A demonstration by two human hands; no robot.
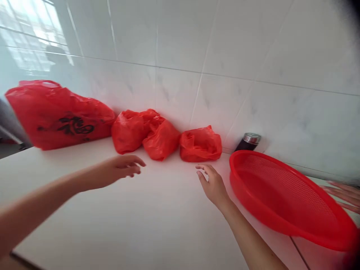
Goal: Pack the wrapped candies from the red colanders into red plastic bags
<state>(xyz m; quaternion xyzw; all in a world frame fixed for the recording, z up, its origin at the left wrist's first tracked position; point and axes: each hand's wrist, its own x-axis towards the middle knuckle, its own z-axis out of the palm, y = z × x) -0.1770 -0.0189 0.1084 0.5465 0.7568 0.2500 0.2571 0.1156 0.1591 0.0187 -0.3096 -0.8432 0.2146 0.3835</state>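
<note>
My left hand [119, 169] hovers over the white counter [146, 221], fingers loosely stretched toward a knotted red plastic bag [144, 133] just beyond it, holding nothing. My right hand [212, 183] is open too, fingers apart, pointing at a smaller red bag [200, 144] a short way ahead. Neither hand touches a bag. A large red bag with black characters [57, 114] stands at the far left against the tiled wall.
A wide red plastic strainer basket [289, 221] sits right of my right hand, close to my wrist. A dark jar with a metal lid [248, 141] stands behind it by the wall. Pinkish strips [344, 193] lie at the right edge.
</note>
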